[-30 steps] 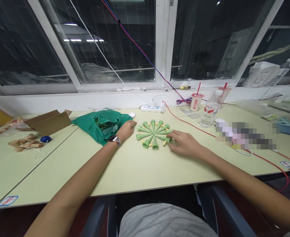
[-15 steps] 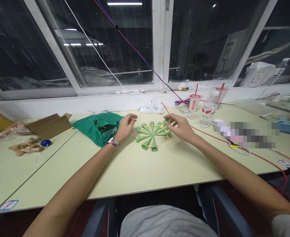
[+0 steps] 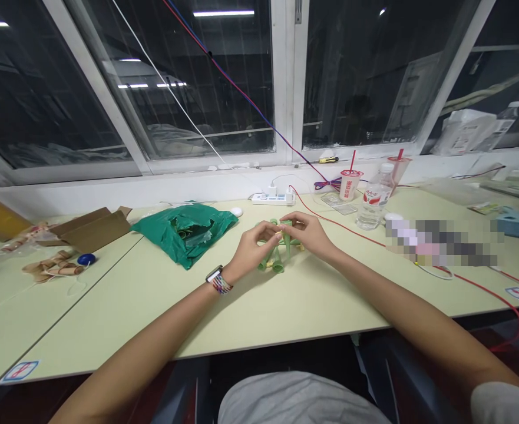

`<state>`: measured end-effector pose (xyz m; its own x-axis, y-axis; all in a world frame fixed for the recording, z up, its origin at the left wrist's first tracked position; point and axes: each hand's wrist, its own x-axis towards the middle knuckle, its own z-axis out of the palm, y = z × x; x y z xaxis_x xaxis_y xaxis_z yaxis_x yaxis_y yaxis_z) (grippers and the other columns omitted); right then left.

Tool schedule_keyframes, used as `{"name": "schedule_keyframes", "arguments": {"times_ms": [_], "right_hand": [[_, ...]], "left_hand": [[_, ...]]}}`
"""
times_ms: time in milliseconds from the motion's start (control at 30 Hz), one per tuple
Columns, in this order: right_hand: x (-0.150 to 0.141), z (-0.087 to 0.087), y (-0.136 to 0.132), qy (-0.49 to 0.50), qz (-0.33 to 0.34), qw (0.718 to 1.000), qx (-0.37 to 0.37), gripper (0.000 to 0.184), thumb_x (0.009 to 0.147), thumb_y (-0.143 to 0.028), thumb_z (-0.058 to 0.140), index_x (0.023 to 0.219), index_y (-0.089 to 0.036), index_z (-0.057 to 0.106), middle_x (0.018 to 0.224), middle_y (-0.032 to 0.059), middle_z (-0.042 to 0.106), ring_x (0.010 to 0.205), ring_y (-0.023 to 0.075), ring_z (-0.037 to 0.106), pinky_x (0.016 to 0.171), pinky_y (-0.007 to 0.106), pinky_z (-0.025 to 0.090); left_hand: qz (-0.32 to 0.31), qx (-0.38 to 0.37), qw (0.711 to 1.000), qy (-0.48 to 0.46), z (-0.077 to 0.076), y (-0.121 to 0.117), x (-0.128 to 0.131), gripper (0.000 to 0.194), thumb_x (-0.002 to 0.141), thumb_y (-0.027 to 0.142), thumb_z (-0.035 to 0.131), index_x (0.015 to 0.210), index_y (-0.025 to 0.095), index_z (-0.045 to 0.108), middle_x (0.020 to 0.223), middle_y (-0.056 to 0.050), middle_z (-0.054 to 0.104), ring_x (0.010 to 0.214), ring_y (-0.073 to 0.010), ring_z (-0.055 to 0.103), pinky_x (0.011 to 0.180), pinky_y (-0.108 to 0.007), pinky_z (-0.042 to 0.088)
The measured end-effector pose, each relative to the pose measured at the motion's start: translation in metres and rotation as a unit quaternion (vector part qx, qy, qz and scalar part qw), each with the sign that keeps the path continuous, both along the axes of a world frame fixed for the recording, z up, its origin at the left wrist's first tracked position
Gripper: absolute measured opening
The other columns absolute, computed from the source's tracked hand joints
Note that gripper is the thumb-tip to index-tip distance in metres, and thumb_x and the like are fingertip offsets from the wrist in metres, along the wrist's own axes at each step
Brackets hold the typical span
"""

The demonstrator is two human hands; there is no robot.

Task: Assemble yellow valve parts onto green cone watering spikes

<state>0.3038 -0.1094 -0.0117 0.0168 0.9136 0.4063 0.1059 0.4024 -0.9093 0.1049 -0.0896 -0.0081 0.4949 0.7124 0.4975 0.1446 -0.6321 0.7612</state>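
Note:
My right hand (image 3: 311, 237) is closed around the wide top of a green plastic watering spike (image 3: 287, 246), which points down toward the table. My left hand (image 3: 253, 252) meets it from the other side, thumb and fingers pinched at a small yellow valve (image 3: 280, 234) by the spike's upper part. Beneath my hands, more green spikes (image 3: 277, 267) with yellow valves lie in a ring on the table. My fingers hide much of that ring.
A torn green plastic bag (image 3: 188, 232) lies left of my hands. Further left are a cardboard box (image 3: 93, 229) and wooden pieces with a blue ball (image 3: 86, 259). A power strip (image 3: 273, 199), drink cup (image 3: 350, 184), water bottle (image 3: 372, 200) and red cable (image 3: 360, 235) lie behind and right.
Both hands have come together over the ring of spikes. My right hand has raised one spike and turned it upright; my left hand has moved right, away from the green bag, to meet it.

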Motion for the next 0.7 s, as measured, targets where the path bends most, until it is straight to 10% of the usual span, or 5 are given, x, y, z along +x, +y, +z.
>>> {"name": "schedule_keyframes", "arguments": {"times_ms": [333, 700], "right_hand": [[0.0004, -0.0078, -0.0043, 0.016, 0.028, 0.999, 0.003, 0.047, 0.075, -0.048, 0.087, 0.111, -0.020, 0.076, 0.089, 0.0028, 0.073, 0.082, 0.0201, 0.072, 0.078, 0.035, 0.062], [0.0066, -0.0006, -0.0067, 0.011, 0.041, 0.999, -0.003, 0.043, 0.074, -0.048, 0.087, 0.106, -0.019, 0.081, 0.071, -0.0022, 0.063, 0.067, 0.0169, 0.064, 0.066, 0.033, 0.059]], "left_hand": [[0.000, -0.100, 0.993, -0.066, -0.0061, 0.0032, 0.0042, 0.040, 0.084, 0.056, 0.084, 0.098, 0.019, 0.078, 0.094, -0.008, 0.082, 0.089, -0.0260, 0.080, 0.083, -0.037, 0.064], [0.032, -0.038, 0.998, -0.028, 0.0010, -0.0052, 0.0009, 0.033, 0.087, 0.054, 0.081, 0.095, 0.022, 0.080, 0.090, -0.006, 0.082, 0.084, -0.0254, 0.079, 0.078, -0.036, 0.064]]}}
